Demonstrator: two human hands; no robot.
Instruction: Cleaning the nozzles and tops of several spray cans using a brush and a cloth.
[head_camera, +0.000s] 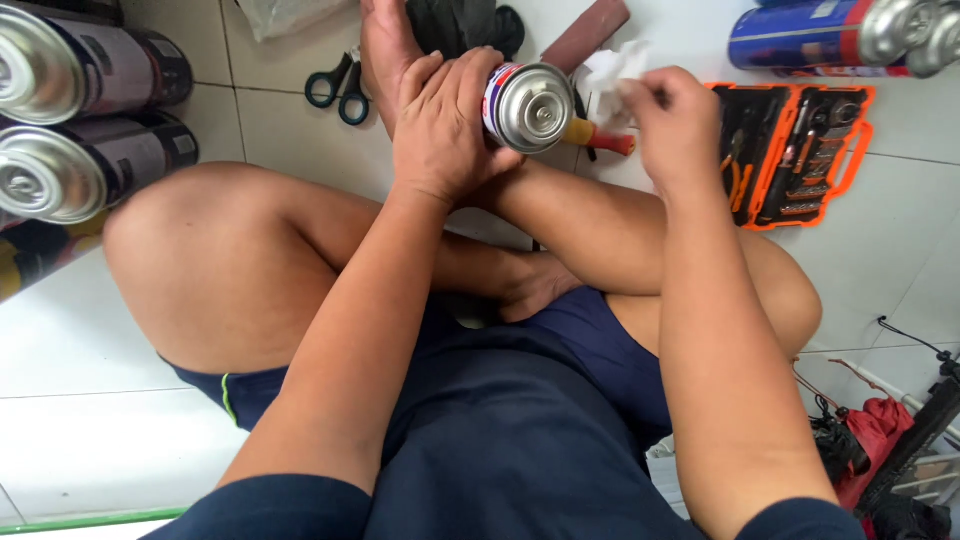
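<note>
**Hands on a gas canister over a tiled floor**

Left hand (443, 125) wraps around a small gas canister (527, 105), whose metal end faces the camera above the person's crossed legs. Right hand (672, 125) pinches a crumpled white tissue (610, 75) just beside the canister. On the tiled floor (280, 120) lie black-handled scissors (340, 88), an open orange tool kit (795, 155) and two large canisters (80, 130) at the left edge.
</note>
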